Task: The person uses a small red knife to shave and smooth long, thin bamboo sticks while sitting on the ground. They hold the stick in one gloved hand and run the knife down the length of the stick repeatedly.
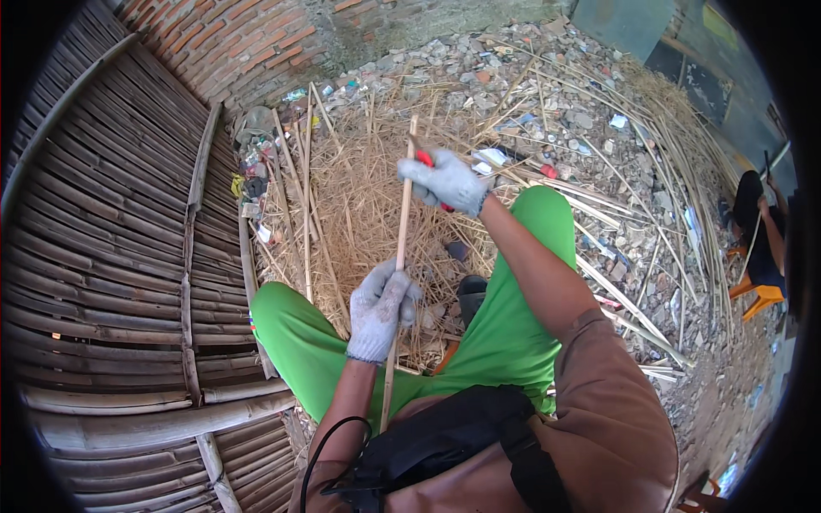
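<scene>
A long, pale bamboo strip (403,224) runs from near my waist up and away from me between my knees. My left hand (378,309), in a whitish-grey knit glove, is wrapped round its lower half. Farther up, my gloved right hand (451,181) is closed round a red-handled knife (425,157), with only parts of the handle showing past the fingers. The short dark blade lies against the strip near its far end. Below the strip spreads a heap of bamboo shavings (351,201).
A slatted bamboo wall (111,248) stands close on my left, and a brick wall (239,43) at the back. Loose bamboo strips (633,316) lie over rubble and litter to the right. Another person (761,227) sits on an orange stool (754,295) at the far right.
</scene>
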`<state>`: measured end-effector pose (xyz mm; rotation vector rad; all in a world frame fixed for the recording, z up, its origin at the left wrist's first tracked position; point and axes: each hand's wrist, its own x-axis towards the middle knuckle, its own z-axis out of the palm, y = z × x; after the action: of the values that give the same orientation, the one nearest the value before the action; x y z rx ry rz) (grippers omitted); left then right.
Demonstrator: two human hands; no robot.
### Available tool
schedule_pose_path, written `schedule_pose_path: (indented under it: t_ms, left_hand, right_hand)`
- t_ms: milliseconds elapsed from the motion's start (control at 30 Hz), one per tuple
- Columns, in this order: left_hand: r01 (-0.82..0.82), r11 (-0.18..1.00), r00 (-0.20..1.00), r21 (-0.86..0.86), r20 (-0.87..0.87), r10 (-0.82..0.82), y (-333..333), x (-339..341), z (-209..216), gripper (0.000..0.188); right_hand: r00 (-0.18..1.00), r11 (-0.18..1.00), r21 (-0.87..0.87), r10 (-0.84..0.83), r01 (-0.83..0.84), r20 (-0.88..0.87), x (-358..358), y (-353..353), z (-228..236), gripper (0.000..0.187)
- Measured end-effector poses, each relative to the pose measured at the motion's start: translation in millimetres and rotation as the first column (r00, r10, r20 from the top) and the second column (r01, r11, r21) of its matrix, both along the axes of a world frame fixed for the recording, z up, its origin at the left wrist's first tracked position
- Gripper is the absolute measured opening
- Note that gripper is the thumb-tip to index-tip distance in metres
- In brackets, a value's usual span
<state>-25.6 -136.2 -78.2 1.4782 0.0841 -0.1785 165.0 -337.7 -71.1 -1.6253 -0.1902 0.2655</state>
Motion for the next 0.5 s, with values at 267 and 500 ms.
schedule_pose_path:
  t_ms: [267, 500]
  left_hand:
    - [-0.098, 0.995, 0.995, 0.019, 0.032, 0.098, 20.2, 7.5, -1.9, 0.049]
    - [-0.009, 0.995, 1.000, -0.099, -0.003, 0.009, 8.2, -10.2, -5.5, 0.046]
  right_hand:
    - [0.983, 0.983, -0.018, 0.184, -0.184, 0.017, -21.7, 40.4, 1.3, 0.044]
    - [0.989, 0.972, 0.181, -0.145, 0.149, -0.036, 17.1, 13.0, 0.3, 0.046]
